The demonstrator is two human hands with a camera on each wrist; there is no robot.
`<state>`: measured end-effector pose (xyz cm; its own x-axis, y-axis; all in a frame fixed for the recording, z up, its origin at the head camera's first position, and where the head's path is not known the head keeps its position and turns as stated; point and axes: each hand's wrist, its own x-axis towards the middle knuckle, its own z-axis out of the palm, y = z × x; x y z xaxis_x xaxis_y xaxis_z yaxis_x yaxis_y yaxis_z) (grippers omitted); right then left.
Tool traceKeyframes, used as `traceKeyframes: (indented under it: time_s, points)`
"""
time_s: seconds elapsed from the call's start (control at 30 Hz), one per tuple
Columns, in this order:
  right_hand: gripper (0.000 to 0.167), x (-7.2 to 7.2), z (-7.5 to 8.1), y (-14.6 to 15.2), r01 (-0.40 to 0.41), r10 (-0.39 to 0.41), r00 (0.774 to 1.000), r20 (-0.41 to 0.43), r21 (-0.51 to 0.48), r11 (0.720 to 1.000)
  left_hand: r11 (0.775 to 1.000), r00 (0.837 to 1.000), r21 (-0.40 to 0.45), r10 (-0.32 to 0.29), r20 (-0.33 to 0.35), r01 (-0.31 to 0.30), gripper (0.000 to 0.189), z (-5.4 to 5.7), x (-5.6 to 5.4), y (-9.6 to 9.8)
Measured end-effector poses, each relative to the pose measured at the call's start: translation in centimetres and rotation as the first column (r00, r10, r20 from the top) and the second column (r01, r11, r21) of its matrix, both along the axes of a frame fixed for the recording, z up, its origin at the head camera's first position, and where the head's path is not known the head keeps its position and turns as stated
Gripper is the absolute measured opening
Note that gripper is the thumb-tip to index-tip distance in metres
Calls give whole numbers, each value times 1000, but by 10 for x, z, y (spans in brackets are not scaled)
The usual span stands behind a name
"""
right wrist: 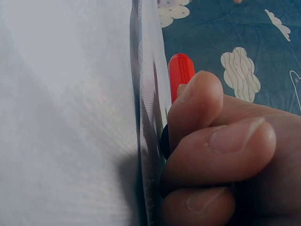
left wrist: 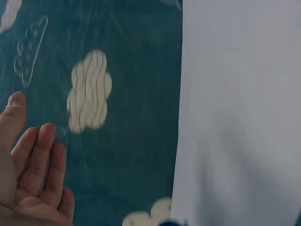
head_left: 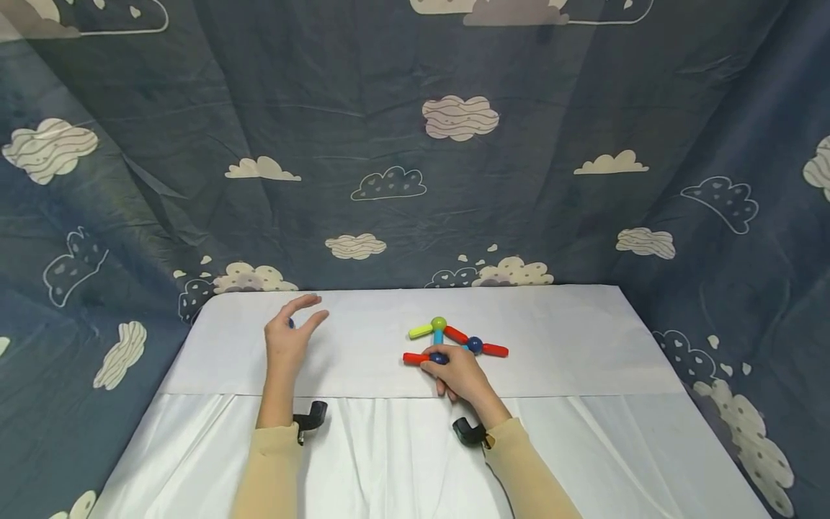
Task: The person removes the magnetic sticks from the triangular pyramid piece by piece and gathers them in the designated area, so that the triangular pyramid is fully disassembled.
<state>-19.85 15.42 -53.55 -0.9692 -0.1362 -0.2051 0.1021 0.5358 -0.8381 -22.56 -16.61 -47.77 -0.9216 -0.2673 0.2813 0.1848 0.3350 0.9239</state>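
Note:
My right hand (head_left: 460,375) pinches a dark blue ball (head_left: 439,357) between thumb and fingers. From that ball a red rod (right wrist: 181,70) sticks out to the left. A light blue rod (head_left: 438,336) runs from there up to a lime green ball (head_left: 439,324), which also meets a yellow-green rod (head_left: 420,331) and a red rod (head_left: 456,334). That red rod leads to another blue ball (head_left: 475,345) with a second red rod (head_left: 496,350) beyond it. My left hand (head_left: 287,339) is raised over the table's left side, thumb and fingers apart, holding nothing.
A blue ball (head_left: 291,323) shows partly behind my left hand. The table (head_left: 558,324) has a white cover with a fold across its front. A dark cloud-patterned cloth (head_left: 389,144) hangs behind and at both sides. Black straps with camera mounts (head_left: 315,416) sit on both wrists.

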Motion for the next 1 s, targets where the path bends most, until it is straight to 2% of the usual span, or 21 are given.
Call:
traceKeyframes:
  time_s: [0.17, 0.33, 0.5, 0.63, 0.77, 0.87, 1.0]
  points:
    - [34, 0, 0, 0, -3, 3, 1000, 5, 0, 1000, 987, 988, -35, -153, 18, 154, 40, -16, 6, 41]
    - [36, 1, 0, 0, -2, 2, 1000, 13, 13, 1000, 960, 962, -75, -264, 68, 269, 39, -38, 13, 74]
    - [35, 1, 1, -1, 4, -4, 1000, 3, 34, 999, 929, 927, -77, -350, 134, 362, 41, -55, 16, 94]
    - [34, 1, 3, -1, 5, -5, 1000, -8, 46, 999, 916, 905, -60, -378, 195, 396, 40, -65, 15, 103]
    - [33, 1, 3, -1, 4, -4, 1000, -7, 45, 999, 895, 890, -101, -408, 205, 434, 38, -70, 14, 107]
    - [34, 1, 3, -1, 1, 0, 1000, -8, 43, 999, 882, 889, -157, -411, 205, 444, 31, -72, 13, 110]
    - [38, 0, 2, 2, -23, 24, 1000, -21, 40, 999, 881, 898, -206, -383, 219, 426, 21, -72, 11, 112]
